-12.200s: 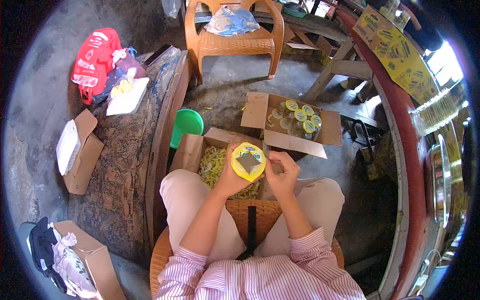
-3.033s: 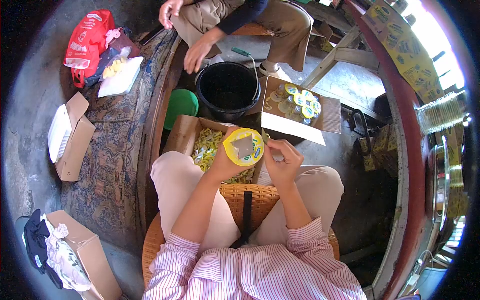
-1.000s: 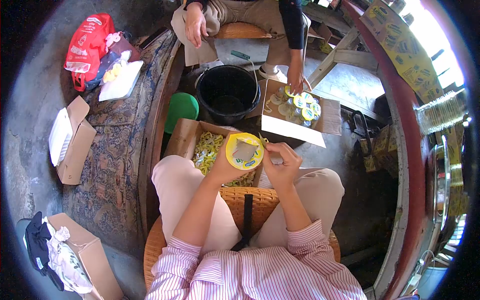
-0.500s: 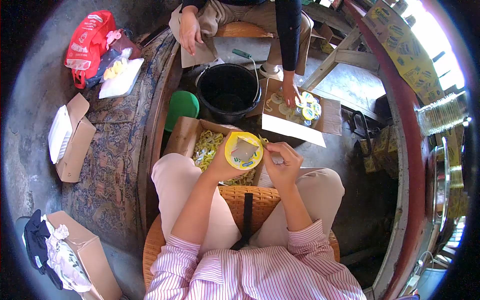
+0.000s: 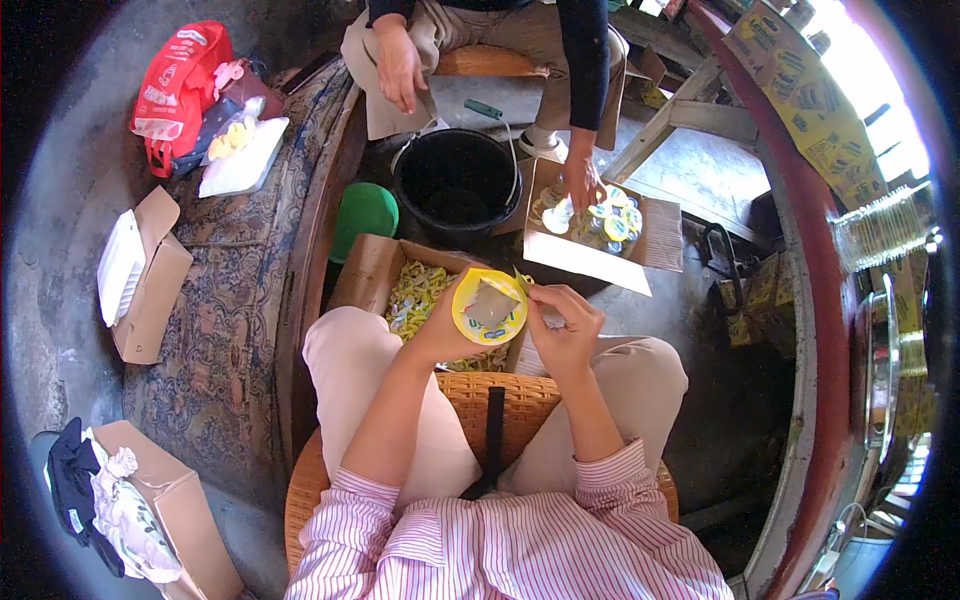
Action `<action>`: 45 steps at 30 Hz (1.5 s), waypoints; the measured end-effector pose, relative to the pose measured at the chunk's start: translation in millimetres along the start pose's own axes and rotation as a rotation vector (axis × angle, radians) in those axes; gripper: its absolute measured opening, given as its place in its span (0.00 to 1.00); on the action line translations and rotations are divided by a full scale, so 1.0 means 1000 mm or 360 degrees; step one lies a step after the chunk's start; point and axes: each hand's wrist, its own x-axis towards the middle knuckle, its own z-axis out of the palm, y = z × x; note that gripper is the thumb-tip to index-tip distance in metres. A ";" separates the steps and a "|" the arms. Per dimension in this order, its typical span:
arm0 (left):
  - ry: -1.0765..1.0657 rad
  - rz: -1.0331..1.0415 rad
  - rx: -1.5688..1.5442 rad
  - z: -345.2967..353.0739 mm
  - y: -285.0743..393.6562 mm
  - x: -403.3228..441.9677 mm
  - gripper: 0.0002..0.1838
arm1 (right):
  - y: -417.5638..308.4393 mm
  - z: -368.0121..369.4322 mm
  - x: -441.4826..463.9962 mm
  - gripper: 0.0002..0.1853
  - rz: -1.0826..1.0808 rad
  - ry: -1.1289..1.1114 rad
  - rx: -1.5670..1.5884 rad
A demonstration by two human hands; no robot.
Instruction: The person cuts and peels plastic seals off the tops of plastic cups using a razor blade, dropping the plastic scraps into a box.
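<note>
My left hand [image 5: 447, 328] is wrapped round a round yellow cup-like piece [image 5: 490, 308] with a printed rim and a greyish middle, tilted toward me. At its right edge, the fingers of my right hand [image 5: 568, 322] are pinched together. A thin sliver shows at those fingertips; whether it is a blade or a strip of the rim I cannot tell. Below and behind my hands, a cardboard box [image 5: 362, 272] holds many yellow strips [image 5: 415, 295]. Part of that box is hidden by my left hand and the yellow piece.
Opposite sits another person, whose hand [image 5: 580, 180] reaches into a cardboard box [image 5: 585, 255] of round yellow-rimmed pieces [image 5: 618, 220]. A black bucket [image 5: 458, 232] and a green lid-like object [image 5: 362, 215] stand between us. A red bag [image 5: 180, 90] lies at the left.
The yellow piece has turned in my left hand, so its print sits differently. The other person's hand has shifted slightly in the box, where a pale piece now shows under it.
</note>
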 end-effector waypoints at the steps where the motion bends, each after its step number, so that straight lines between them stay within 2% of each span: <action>1: -0.0019 -0.0001 -0.0001 0.000 0.000 0.000 0.34 | 0.002 0.000 -0.001 0.07 0.0009 -0.0004 0.0010; 11: -0.0007 0.0045 -0.0057 0.002 0.004 0.004 0.35 | 0.000 0.000 0.000 0.06 0.0050 0.0072 0.0004; 14: 0.0016 0.0078 -0.0052 0.002 0.002 0.005 0.34 | 0.002 0.002 -0.003 0.05 0.0160 0.0144 0.0056; 22: 0.0072 0.0138 -0.0067 0.000 0.006 0.004 0.33 | 0.002 0.007 -0.010 0.05 0.0117 0.0158 0.0085; 28: 0.0056 0.0086 0.0007 -0.002 0.006 0.003 0.34 | 0.001 0.008 -0.009 0.06 0.0113 0.0169 0.0100; 36: 0.0025 0.0001 -0.0129 0.004 0.002 0.002 0.34 | -0.002 0.005 -0.007 0.07 0.0103 0.0136 -0.0014; 40: 0.0007 0.0073 -0.0035 0.006 -0.001 0.003 0.35 | 0.010 0.010 -0.009 0.07 0.0213 0.0228 0.0052; 45: 0.0171 -0.0068 -0.0093 0.007 0.004 0.000 0.36 | 0.021 0.010 -0.012 0.05 0.0553 0.0377 0.0263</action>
